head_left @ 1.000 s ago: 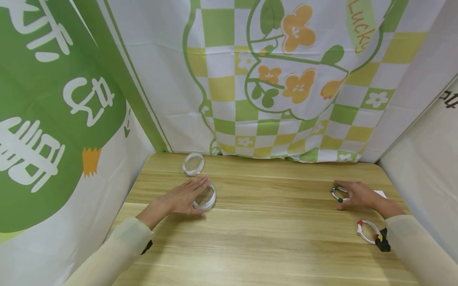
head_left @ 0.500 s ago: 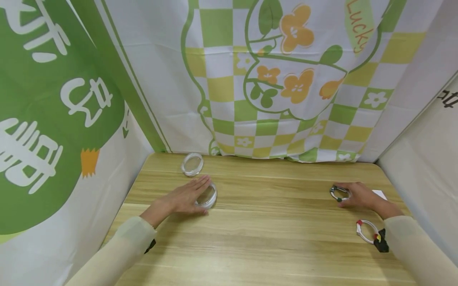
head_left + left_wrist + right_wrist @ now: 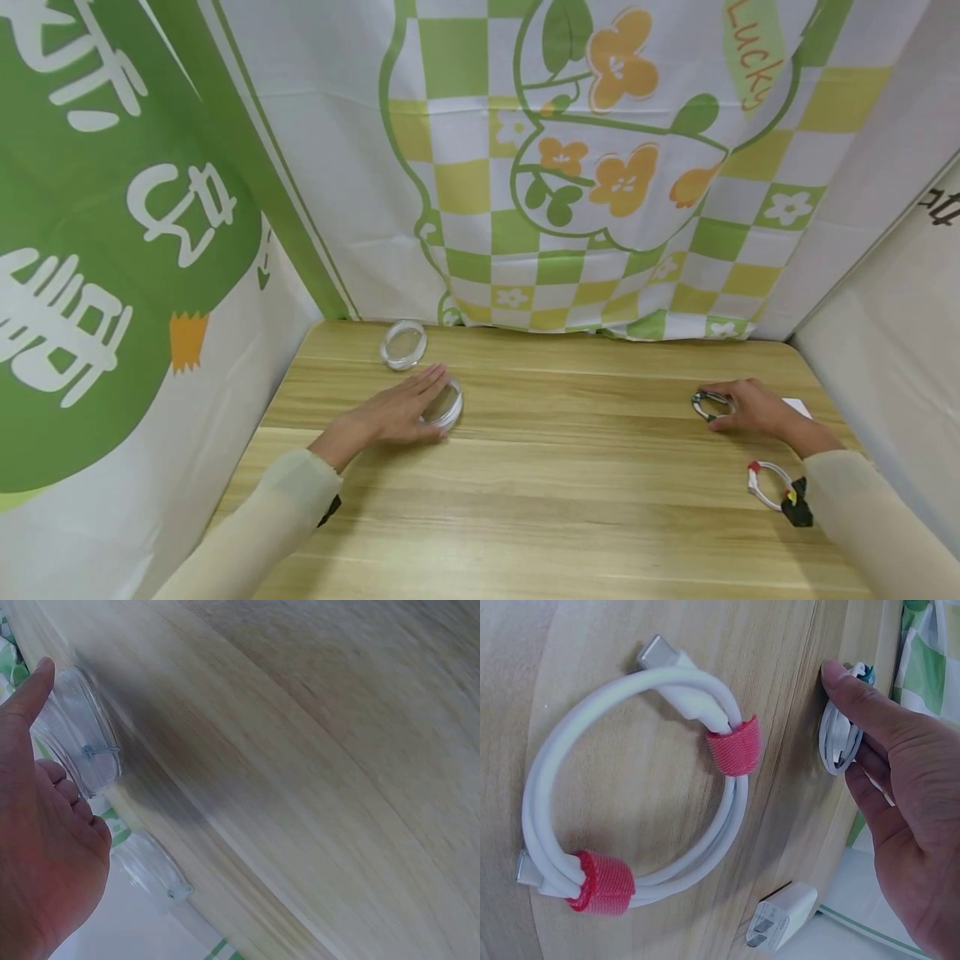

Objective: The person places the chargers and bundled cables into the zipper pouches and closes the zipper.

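Observation:
My left hand (image 3: 397, 412) holds a clear round case (image 3: 455, 412) low over the wooden table, thumb on the near side and fingers on the far side. In the left wrist view, a small latch shows on the rim of this case (image 3: 97, 746). A second clear round case (image 3: 403, 345) lies just behind it. On the right, my right hand (image 3: 759, 408) pinches a coiled white cable (image 3: 702, 408) with green ties between thumb and fingers. The right wrist view shows that coil (image 3: 838, 742) partly covered by the hand.
Nearer on the right lies another coiled white cable (image 3: 540, 769) with red ties and metal plug ends. A white charger (image 3: 784, 915) with prongs lies beside the right hand. Patterned cloth (image 3: 517, 267) hangs along the back edge of the table (image 3: 555, 500).
My left hand and the clear case in it have shifted slightly to the right. The thumb of my right hand has drawn in toward the green-tied cable, which stays in place.

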`<action>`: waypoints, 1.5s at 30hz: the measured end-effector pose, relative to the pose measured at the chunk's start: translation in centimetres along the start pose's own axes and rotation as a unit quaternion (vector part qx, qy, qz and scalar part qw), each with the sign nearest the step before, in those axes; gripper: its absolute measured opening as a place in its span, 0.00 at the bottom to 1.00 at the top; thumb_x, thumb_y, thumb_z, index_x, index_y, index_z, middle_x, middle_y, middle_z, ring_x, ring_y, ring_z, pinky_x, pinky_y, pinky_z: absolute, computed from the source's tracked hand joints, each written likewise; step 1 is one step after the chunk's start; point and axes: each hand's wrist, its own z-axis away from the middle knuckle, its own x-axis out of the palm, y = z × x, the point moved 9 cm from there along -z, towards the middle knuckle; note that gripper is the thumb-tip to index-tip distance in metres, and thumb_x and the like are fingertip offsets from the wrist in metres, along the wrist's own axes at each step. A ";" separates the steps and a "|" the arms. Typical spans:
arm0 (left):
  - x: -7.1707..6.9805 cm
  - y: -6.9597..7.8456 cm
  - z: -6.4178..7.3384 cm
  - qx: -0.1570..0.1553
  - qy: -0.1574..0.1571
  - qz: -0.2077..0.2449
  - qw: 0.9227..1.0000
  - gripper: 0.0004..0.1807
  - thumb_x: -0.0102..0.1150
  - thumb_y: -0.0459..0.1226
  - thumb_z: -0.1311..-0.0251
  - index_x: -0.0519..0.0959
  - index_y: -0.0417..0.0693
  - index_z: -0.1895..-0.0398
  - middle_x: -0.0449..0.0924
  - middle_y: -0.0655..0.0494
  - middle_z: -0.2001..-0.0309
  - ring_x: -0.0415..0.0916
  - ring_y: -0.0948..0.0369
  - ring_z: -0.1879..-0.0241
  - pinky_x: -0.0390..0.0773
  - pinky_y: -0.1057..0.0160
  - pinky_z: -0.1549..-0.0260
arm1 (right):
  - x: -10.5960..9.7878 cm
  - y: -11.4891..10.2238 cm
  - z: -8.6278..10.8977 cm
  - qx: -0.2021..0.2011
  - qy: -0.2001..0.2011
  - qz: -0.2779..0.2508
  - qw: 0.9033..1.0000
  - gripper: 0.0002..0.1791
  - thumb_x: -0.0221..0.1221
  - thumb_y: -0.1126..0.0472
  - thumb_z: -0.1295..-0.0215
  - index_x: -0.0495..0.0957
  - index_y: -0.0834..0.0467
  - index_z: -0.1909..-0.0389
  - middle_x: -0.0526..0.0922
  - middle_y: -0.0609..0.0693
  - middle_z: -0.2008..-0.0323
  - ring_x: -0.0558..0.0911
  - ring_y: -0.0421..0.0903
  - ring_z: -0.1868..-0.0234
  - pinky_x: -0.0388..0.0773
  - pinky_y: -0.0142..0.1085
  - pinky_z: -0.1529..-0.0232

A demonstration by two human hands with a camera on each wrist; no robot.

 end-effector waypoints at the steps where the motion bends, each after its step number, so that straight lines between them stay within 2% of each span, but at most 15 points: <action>1: 0.0 0.0 -0.1 0.000 0.001 0.001 1.000 0.55 0.62 0.57 0.28 0.48 0.27 0.18 0.42 0.31 0.16 0.43 0.39 0.16 0.50 0.42 0.18 | 0.0 0.0 0.0 0.002 0.001 0.000 1.000 0.39 0.82 0.53 0.50 0.82 0.71 0.41 0.89 0.55 0.62 0.63 0.36 0.74 0.68 0.36 0.67; 4: 0.0 0.0 -0.6 -0.004 0.002 0.006 1.000 0.55 0.61 0.58 0.27 0.47 0.27 0.18 0.42 0.31 0.16 0.42 0.39 0.16 0.50 0.42 0.18 | 0.0 0.2 -0.1 0.010 -0.001 -0.001 1.000 0.38 0.82 0.53 0.49 0.82 0.70 0.41 0.87 0.51 0.67 0.61 0.36 0.75 0.64 0.34 0.69; 8: 0.0 0.0 -1.3 -0.011 0.002 0.020 1.000 0.56 0.61 0.57 0.27 0.46 0.26 0.18 0.41 0.30 0.16 0.42 0.38 0.16 0.49 0.41 0.18 | 0.0 0.3 -0.2 0.017 -0.001 0.001 1.000 0.38 0.82 0.52 0.50 0.83 0.70 0.42 0.86 0.49 0.69 0.63 0.37 0.75 0.65 0.35 0.70; 13: 0.0 0.2 -2.2 -0.016 0.001 0.020 1.000 0.55 0.59 0.58 0.26 0.45 0.28 0.17 0.40 0.31 0.16 0.40 0.41 0.16 0.48 0.44 0.17 | 0.0 0.4 -0.5 0.025 0.004 0.008 1.000 0.37 0.82 0.52 0.51 0.85 0.69 0.44 0.89 0.54 0.66 0.66 0.39 0.74 0.67 0.36 0.70; 18: -0.1 0.4 -3.0 -0.016 0.006 0.023 1.000 0.55 0.59 0.57 0.26 0.46 0.26 0.18 0.40 0.30 0.16 0.40 0.40 0.16 0.48 0.43 0.17 | -0.1 0.3 -0.7 0.026 0.010 0.009 1.000 0.35 0.82 0.52 0.52 0.86 0.68 0.46 0.91 0.60 0.60 0.71 0.40 0.71 0.74 0.38 0.68; 25: 0.0 0.6 -4.0 -0.017 0.012 0.020 1.000 0.55 0.60 0.57 0.27 0.46 0.26 0.18 0.40 0.30 0.16 0.42 0.38 0.16 0.49 0.42 0.18 | -0.1 0.4 -0.8 0.026 0.013 0.012 1.000 0.34 0.82 0.52 0.53 0.87 0.67 0.47 0.91 0.57 0.63 0.72 0.41 0.70 0.74 0.38 0.68; 35: 0.1 0.9 -5.0 -0.020 0.005 0.013 1.000 0.56 0.60 0.58 0.27 0.46 0.26 0.18 0.39 0.31 0.16 0.40 0.38 0.16 0.48 0.44 0.17 | -0.1 0.3 -0.9 0.028 0.009 0.016 0.999 0.34 0.83 0.51 0.53 0.87 0.67 0.48 0.89 0.50 0.68 0.71 0.40 0.72 0.74 0.38 0.70; 45: 0.1 1.2 -5.5 -0.029 0.008 -0.001 1.000 0.56 0.59 0.59 0.27 0.45 0.28 0.17 0.39 0.30 0.16 0.39 0.39 0.16 0.48 0.43 0.18 | -0.1 0.3 -1.1 0.028 0.001 0.023 0.999 0.34 0.82 0.50 0.53 0.87 0.67 0.48 0.91 0.56 0.64 0.73 0.41 0.71 0.76 0.40 0.69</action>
